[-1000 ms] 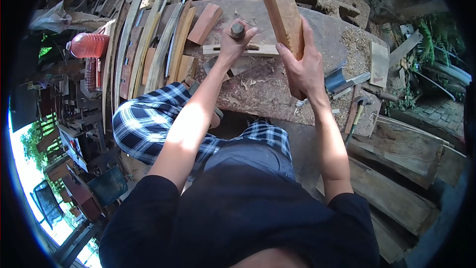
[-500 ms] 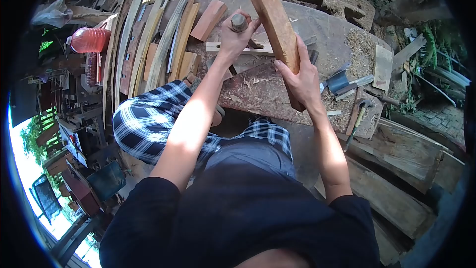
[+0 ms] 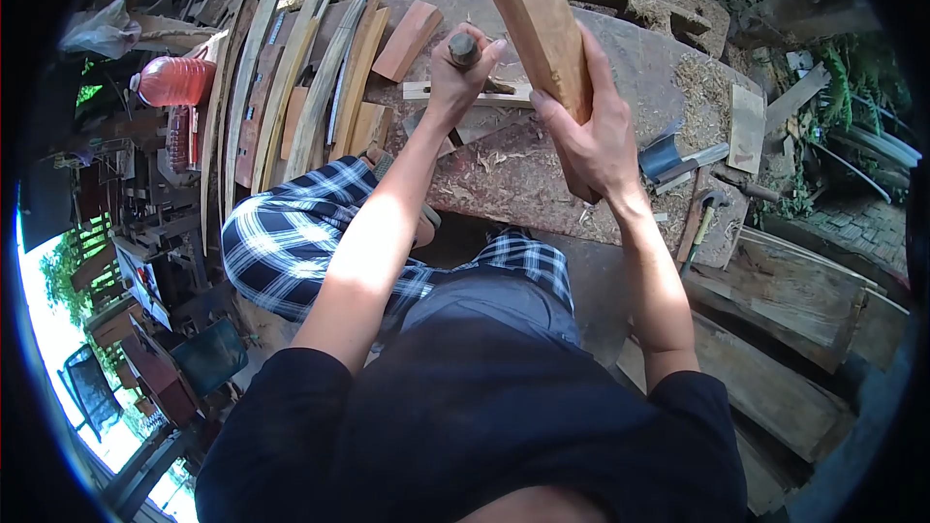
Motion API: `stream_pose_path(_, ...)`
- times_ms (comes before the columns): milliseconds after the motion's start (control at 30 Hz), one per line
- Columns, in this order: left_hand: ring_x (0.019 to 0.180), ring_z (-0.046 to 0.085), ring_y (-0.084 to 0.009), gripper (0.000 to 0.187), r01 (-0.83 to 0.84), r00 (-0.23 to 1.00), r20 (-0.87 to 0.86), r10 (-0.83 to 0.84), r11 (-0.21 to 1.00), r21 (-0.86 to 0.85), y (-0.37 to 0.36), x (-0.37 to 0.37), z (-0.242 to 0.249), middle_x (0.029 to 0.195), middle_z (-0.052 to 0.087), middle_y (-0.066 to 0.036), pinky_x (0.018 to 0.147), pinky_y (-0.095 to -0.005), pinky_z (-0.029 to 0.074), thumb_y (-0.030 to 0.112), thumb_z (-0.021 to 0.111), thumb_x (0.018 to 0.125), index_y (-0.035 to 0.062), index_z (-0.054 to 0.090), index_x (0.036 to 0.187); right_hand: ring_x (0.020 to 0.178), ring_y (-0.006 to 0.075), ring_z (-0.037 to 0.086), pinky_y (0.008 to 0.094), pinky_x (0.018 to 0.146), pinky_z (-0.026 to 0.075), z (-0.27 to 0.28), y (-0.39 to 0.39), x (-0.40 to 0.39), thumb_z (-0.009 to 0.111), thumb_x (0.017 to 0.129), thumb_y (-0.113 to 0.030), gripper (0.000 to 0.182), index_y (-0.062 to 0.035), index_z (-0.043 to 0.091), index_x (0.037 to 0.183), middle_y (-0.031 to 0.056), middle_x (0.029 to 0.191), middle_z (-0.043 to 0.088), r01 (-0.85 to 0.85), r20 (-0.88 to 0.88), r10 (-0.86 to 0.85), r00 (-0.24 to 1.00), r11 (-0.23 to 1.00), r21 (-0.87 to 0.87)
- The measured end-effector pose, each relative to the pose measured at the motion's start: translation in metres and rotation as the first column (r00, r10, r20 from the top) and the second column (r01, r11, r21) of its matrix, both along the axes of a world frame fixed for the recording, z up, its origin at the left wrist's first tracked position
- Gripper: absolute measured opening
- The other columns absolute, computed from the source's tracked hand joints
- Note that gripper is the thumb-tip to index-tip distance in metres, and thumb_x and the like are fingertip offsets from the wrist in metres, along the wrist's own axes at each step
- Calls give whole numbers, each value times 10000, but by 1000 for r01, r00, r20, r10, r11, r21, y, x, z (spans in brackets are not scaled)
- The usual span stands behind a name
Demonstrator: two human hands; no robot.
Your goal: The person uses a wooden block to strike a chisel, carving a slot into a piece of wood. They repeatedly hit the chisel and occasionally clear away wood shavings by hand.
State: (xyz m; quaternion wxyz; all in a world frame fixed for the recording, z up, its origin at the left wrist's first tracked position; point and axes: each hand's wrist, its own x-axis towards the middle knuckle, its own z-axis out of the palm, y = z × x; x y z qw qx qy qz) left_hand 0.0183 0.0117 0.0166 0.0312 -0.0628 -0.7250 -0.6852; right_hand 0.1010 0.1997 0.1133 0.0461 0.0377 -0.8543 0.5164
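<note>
My left hand (image 3: 453, 89) is wrapped round an upright chisel (image 3: 463, 49); its round handle end points up at me and its blade is hidden. Beneath that fist lies a pale wooden strip (image 3: 418, 91) with a dark slot in its top. My right hand (image 3: 603, 141) grips a thick, long wooden block (image 3: 531, 15) near its lower part, thumb across the near face. The block is raised and tilted, its far end up beyond the chisel, and it is apart from the chisel.
Shavings lie over the worktable (image 3: 484, 174). At its left are a reddish block (image 3: 407, 42) and several long boards (image 3: 291, 77). A hammer (image 3: 705, 218) and a blue-grey curved piece (image 3: 661, 157) lie at the right. A red jug (image 3: 176, 81) stands far left.
My right hand has lifted the wooden block up, closer to the camera, and its far end now passes the top of the view. The left hand with the chisel has barely moved.
</note>
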Motion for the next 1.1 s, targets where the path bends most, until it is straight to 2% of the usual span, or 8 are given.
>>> stream_pose_path(167, 713, 562, -45, 157, 9, 998, -56, -7, 1000, 28, 7, 1, -13, 746, 628, 31, 637, -240, 467, 112, 761, 874, 55, 619, 837, 1093, 359, 682, 452, 946, 555, 32, -16, -11, 728, 845, -254, 824, -191, 308, 1551, 220, 1255, 652, -89, -202, 61, 977, 987, -131)
stream_pose_path(367, 1001, 658, -103, 233, 56, 988, -142, -58, 998, -14, 16, 8, -10, 1082, 727, -61, 864, -280, 523, 18, 693, 858, 20, 674, 1090, 960, 427, 703, 481, 833, 575, 10, -5, -15, 689, 806, -302, 882, -258, 251, 1571, 241, 1048, 704, -144, 33, 140, 990, 962, 233)
stream_pose_path(500, 977, 657, -117, 221, 121, 993, 11, -122, 992, 32, 14, 10, -12, 1047, 725, -63, 860, -304, 529, 30, 705, 856, 18, 663, 1073, 958, 444, 700, 486, 846, 574, 28, -11, -11, 673, 819, -316, 857, -248, 255, 1565, 253, 1036, 705, -83, -217, 82, 973, 997, 3)
stream_pose_path(600, 956, 663, -128, 235, 81, 991, -104, -89, 994, -78, 16, 4, -14, 1019, 719, -54, 844, -325, 538, 57, 731, 859, 22, 649, 1076, 954, 391, 719, 502, 882, 590, 19, -10, -15, 668, 855, -403, 862, -240, 225, 1576, 278, 1064, 697, -264, 192, 201, 961, 874, 408)
stream_pose_path(700, 989, 672, -131, 294, -30, 971, -237, -21, 977, -213, 18, 1, -17, 1054, 724, -44, 851, -321, 546, 67, 739, 863, 38, 646, 1140, 935, 446, 700, 512, 874, 564, 25, -3, -21, 645, 833, -358, 833, -226, 268, 1564, 261, 996, 710, -258, 200, 209, 957, 930, 261)
stream_pose_path(833, 1003, 693, -152, 337, 184, 983, -4, -184, 982, 32, 18, 3, -4, 1061, 731, -51, 840, -316, 560, 90, 748, 861, 41, 645, 1178, 969, 417, 713, 516, 892, 586, 32, -11, -22, 653, 868, -380, 828, -245, 236, 1570, 280, 1068, 701, -90, -237, 95, 967, 995, 31)
stream_pose_path(900, 977, 699, -153, 333, 281, 952, -142, -270, 958, 60, 18, 1, 0, 1060, 733, -55, 836, -305, 564, 94, 751, 861, 29, 649, 1171, 994, 433, 703, 502, 902, 571, 26, -7, -23, 651, 857, -361, 813, -240, 268, 1564, 273, 1087, 700, -220, 171, 171, 970, 918, 330)
stream_pose_path(1100, 889, 686, -102, 275, 170, 985, -13, -170, 985, -23, 25, 0, 3, 969, 743, -21, 784, -298, 551, 108, 763, 868, 24, 658, 1108, 912, 459, 709, 517, 867, 586, 32, -2, -27, 629, 862, -353, 796, -281, 259, 1563, 286, 1027, 699, -163, 40, 158, 987, 940, 299)
